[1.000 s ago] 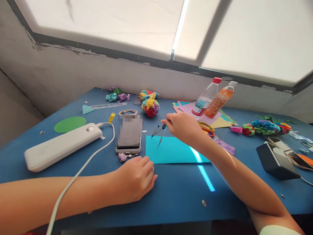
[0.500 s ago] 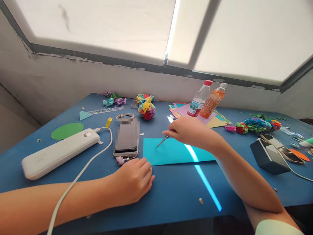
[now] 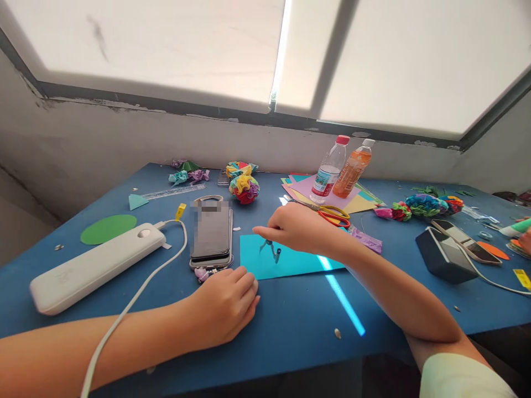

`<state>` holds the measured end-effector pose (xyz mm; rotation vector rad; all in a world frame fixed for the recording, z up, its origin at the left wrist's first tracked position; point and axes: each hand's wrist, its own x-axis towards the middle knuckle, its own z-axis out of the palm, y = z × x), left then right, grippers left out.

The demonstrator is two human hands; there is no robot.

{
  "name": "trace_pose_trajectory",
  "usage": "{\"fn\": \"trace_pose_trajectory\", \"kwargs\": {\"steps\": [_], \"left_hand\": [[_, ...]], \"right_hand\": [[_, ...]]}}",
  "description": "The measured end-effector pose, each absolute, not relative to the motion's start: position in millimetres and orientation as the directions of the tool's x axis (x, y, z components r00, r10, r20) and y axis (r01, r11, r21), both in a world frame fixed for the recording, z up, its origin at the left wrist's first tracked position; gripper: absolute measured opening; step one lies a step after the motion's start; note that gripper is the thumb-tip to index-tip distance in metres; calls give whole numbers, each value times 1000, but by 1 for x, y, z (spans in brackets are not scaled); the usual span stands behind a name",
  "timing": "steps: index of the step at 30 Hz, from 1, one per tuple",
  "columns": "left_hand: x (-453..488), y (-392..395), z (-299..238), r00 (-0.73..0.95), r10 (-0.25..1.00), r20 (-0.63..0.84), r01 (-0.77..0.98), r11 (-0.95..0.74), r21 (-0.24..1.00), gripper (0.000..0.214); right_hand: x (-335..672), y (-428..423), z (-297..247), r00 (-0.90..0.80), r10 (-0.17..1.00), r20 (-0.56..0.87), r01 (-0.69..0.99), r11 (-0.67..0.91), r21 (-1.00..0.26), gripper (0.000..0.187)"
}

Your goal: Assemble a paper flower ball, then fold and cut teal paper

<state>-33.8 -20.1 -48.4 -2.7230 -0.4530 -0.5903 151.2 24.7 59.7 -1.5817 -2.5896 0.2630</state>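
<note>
- My right hand [image 3: 292, 224] pinches a compass [image 3: 276, 254] tight by its top.
- It's over the left part of the blue paper [image 3: 298, 265].
- My left hand [image 3: 228, 304] curls by the paper's near corner; I can't tell if it holds anything.
- A phone [image 3: 212, 232] sits near the paper's left edge.
- Table [image 3: 298, 331] stretches from the paper to me.
- Bottle labels [image 3: 323, 181] are too small to read.

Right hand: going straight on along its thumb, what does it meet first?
Right hand, holding the compass: probably the small white tab beside the phone, then the phone itself. Both lie low, so it might pass over them; its height is unclear.
</note>
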Motion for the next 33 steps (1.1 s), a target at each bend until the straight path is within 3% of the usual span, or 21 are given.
{"fn": "trace_pose_trajectory", "kwargs": {"steps": [3, 7, 23, 33], "left_hand": [[-34, -20, -47, 872, 251, 420, 367, -903, -223, 21], [-33, -20, -47, 874, 254, 414, 364, -907, -212, 23], [-33, -18, -48, 874, 251, 416, 354, -915, -192, 22], [-32, -18, -46, 867, 254, 429, 356, -918, -175, 22]], "right_hand": [[152, 29, 57, -372, 928, 25, 906, 369, -208, 55], [152, 29, 56, -386, 923, 11, 904, 380, -193, 57], [174, 40, 64, -464, 883, -78, 870, 470, 146, 45], [174, 48, 58, -569, 822, -11, 796, 554, 244, 45]]}}
